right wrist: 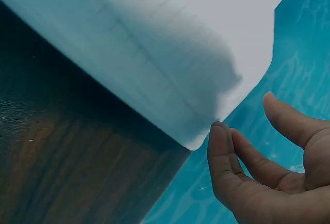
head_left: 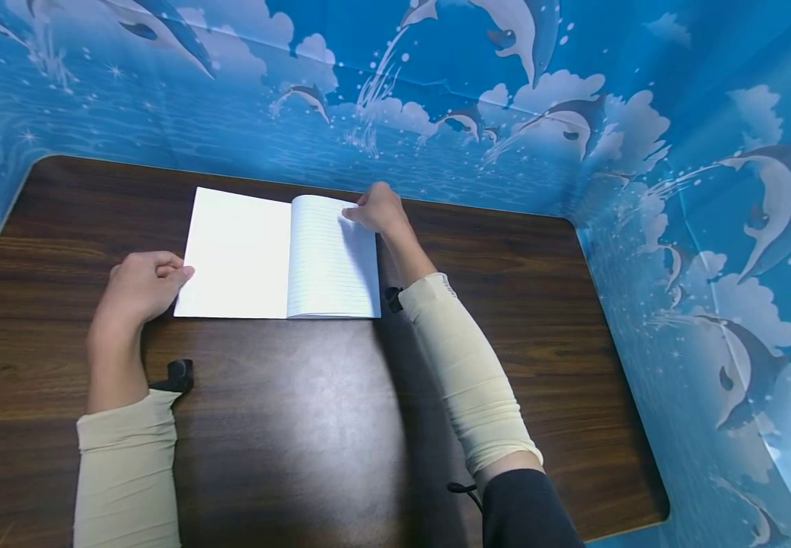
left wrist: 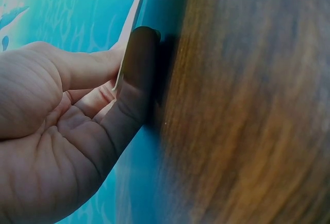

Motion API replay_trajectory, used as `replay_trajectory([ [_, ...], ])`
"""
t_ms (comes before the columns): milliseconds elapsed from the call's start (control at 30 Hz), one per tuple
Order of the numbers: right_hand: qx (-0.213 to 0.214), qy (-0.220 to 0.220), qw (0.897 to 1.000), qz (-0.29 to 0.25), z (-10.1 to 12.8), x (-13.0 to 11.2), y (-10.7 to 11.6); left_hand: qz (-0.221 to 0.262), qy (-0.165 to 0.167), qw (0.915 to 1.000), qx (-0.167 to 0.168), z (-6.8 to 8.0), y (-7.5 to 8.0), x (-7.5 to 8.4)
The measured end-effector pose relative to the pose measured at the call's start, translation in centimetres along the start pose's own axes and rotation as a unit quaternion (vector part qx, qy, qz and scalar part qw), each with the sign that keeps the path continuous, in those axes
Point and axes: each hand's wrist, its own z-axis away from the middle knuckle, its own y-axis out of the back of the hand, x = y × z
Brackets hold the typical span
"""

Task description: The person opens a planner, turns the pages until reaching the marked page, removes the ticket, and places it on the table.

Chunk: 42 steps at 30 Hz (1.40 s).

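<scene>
Two hands on an open notebook (head_left: 279, 255), lying flat on the dark wood-grain table (head_left: 299, 426), spine running away from the person. Lined page right, plain white page left. Left hand (head_left: 140, 288) pinches the left edge with curled fingers; right hand (head_left: 379, 209) fingertips touch the far right corner, loosely bent.

matt paper notebook (head_left: 279, 255), seemingly glossy wood table (head_left: 299, 426)
</scene>
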Motion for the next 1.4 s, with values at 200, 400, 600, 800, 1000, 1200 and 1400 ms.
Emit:
replay_trajectory([
  [200,-0.013,-0.016,1.0,0.014,-0.3,0.7,-0.8,-0.001,0.003,1.0,-0.001,0.4,0.0,0.0],
  [400,0.008,-0.015,1.0,0.024,-0.1,1.0,-1.9,-0.004,0.002,1.0,-0.006,0.5,0.0,0.0],
  [600,0.052,-0.009,0.998,0.02,-0.1,1.3,-2.9,0.001,0.007,0.9999,-0.008,0.5,-0.1,0.4],
  [800,0.056,-0.023,0.998,0.025,-0.1,1.0,-2.8,0.003,0.012,0.9999,-0.007,0.6,0.1,0.8],
  [1000,0.057,-0.026,0.997,0.04,-0.1,0.5,-2.9,0.002,0.015,0.9998,-0.014,0.6,0.4,1.0],
  [1200,0.059,-0.018,0.998,0.029,0.0,0.5,-3.3,-0.001,0.022,0.9996,-0.02,0.5,0.5,0.6],
  [1400,0.075,-0.026,0.997,0.003,0.0,1.1,-3.8,-0.002,0.017,0.9995,-0.025,0.1,0.4,0.3],
])
